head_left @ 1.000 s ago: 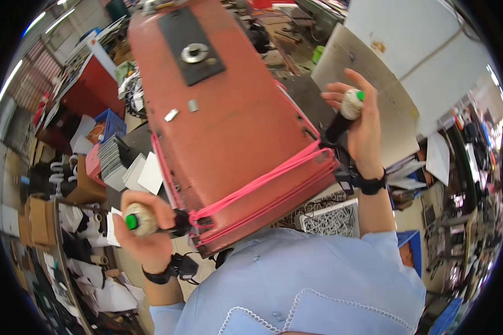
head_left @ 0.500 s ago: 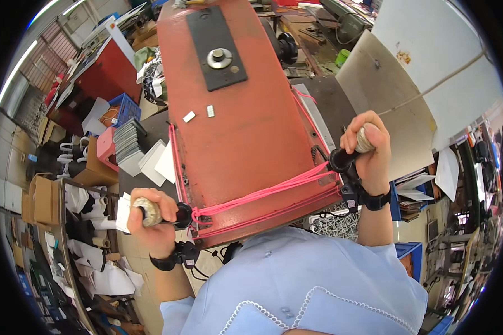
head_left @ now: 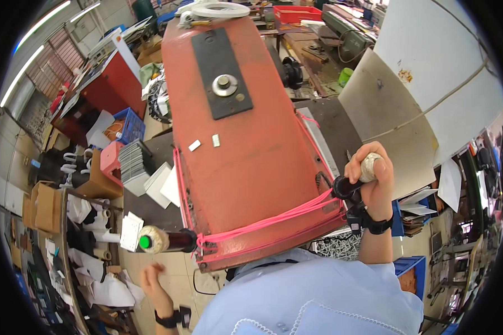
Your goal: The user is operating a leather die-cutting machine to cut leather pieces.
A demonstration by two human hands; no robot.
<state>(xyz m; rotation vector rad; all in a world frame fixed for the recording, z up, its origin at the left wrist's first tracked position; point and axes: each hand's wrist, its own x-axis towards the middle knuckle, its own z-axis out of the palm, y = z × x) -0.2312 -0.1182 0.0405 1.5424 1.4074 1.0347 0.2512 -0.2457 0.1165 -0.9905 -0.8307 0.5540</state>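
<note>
In front of me stretches the broad red metal arm of a press (head_left: 246, 184), with a grip handle at each near corner. My right hand (head_left: 374, 178) is wrapped round the right handle (head_left: 370, 167), which has a pale tape-wound end and a black shaft. The left handle (head_left: 156, 239), also tape-wound, has a green button on its end and is untouched. Below it, apart from it, my left hand (head_left: 155, 285) hangs with loosely bent fingers and nothing in it. Pink cord (head_left: 268, 218) runs in several strands between the two handles.
On the press arm sit a black plate (head_left: 221, 67) with a round knob and a white ring (head_left: 221, 9). At left, a grey stack of panels (head_left: 135, 166) and white sheets (head_left: 161, 184) lie on the dark table. A bent board (head_left: 383, 106) stands at right.
My left hand has let go of the left handle and dropped toward me. My right hand keeps its grip. The press arm sits slightly lower in view, and its far end with the white ring shows.
</note>
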